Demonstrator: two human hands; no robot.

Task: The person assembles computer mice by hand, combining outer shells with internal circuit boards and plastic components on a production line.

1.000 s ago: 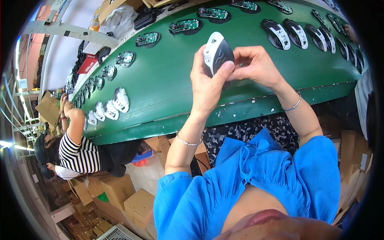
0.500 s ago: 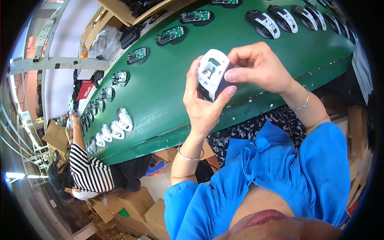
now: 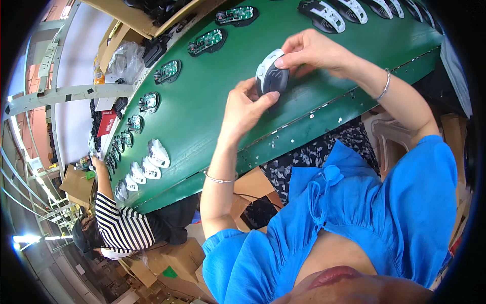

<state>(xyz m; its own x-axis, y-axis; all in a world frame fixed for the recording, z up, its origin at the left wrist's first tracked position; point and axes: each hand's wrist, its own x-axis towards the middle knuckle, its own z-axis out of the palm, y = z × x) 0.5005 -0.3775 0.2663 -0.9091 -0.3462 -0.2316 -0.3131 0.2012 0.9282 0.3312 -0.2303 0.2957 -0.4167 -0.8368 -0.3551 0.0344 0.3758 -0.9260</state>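
Observation:
Between my two hands, above the green table (image 3: 212, 121), is a computer mouse shell (image 3: 273, 76) with a white top and a dark grey side. It is tilted so the dark side faces me. My left hand (image 3: 248, 106) grips its lower end, thumb on the dark side and fingers behind. My right hand (image 3: 309, 53) pinches the upper end by the white edge. Part of the shell's far side is hidden. Beyond, at the upper right, stand several white-and-black mouse shells (image 3: 324, 17) in a row.
Mouse bases with green circuit boards (image 3: 207, 41) line the table's far left edge. Several white shells (image 3: 158, 153) lie at the left. A co-worker in a striped top (image 3: 124, 228) reaches to the table's left end. A cardboard box (image 3: 136, 17) stands behind the table.
The mouse shell has turned from showing its white top to showing its dark side, and has moved slightly away from me. Both hands stay on it. My view has shifted a little.

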